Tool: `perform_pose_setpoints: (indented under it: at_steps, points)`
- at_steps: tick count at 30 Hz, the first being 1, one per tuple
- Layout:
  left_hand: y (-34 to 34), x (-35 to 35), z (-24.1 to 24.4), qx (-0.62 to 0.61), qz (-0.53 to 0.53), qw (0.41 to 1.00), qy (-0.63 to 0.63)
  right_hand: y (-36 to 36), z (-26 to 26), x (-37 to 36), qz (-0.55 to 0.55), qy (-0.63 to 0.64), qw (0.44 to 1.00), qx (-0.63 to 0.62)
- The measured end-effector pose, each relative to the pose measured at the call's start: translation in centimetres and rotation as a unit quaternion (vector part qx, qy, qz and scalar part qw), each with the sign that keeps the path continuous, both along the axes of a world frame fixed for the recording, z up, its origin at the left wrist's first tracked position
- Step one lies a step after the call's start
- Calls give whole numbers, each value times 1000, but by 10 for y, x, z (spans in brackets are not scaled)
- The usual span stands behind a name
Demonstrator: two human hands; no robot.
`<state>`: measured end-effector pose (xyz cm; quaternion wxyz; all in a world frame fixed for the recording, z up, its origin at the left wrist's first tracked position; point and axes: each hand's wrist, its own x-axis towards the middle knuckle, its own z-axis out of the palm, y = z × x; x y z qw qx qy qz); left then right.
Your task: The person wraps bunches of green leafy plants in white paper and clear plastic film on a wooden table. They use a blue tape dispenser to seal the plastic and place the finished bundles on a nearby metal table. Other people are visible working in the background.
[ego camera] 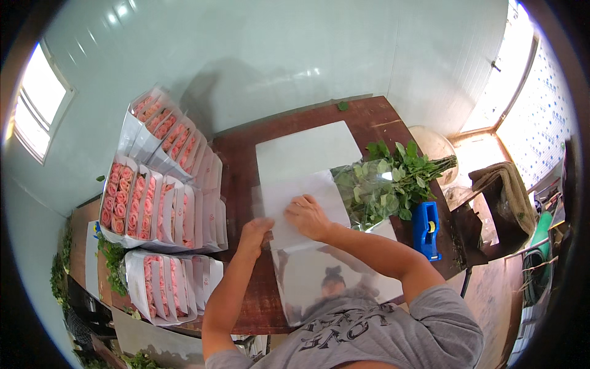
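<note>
A bouquet with green leaves [368, 189] lies on its side before me, its bundled stems [445, 163] towards the right. White paper and clear film are wrapped around its head, so the flowers are hidden. My right hand [306, 214] rests on the white wrapping paper [322, 189] with its fingers bent. At the left edge of the wrapping is my left hand [258, 233], thumb against the paper; whether it grips the edge I cannot tell. Beneath the bouquet lies a white sheet [304, 147]. Nearer my body is a shiny, reflective sheet [313, 276].
Wrapped bunches of pink roses [122, 198] stand stacked at the left of the wooden table [242, 184], with a smaller group [161, 286] nearer me. A blue tape dispenser [426, 230] stands by the right edge. A brown cloth [511, 198] hangs beyond it.
</note>
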<state>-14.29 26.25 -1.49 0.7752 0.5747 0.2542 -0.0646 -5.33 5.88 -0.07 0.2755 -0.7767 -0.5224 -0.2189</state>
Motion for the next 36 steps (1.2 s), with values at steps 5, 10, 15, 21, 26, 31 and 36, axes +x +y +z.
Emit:
perform_pose_setpoints:
  at_steps: [5,10,15,21,26,31,36]
  points:
    - [17,-1,-17,18,-6,1000,2,-104,-26,62,-20,-48,999,-14]
    - [8,17,-21,16,-6,1000,-12,-329,26,63,-273,-89,949,-128]
    - [14,7,-18,97,27,995,-21,-391,48,-42,-426,176,881,104]
    - [38,15,-18,35,-71,997,-25,-429,-8,-114,-397,587,659,252]
    - [21,27,-5,39,-78,996,-7,-429,-30,-96,-326,687,625,178]
    - [27,21,-7,54,-71,996,-24,-420,-24,-91,-301,735,563,228]
    - [38,18,-14,56,-60,996,-21,-421,-28,-152,-317,741,550,220]
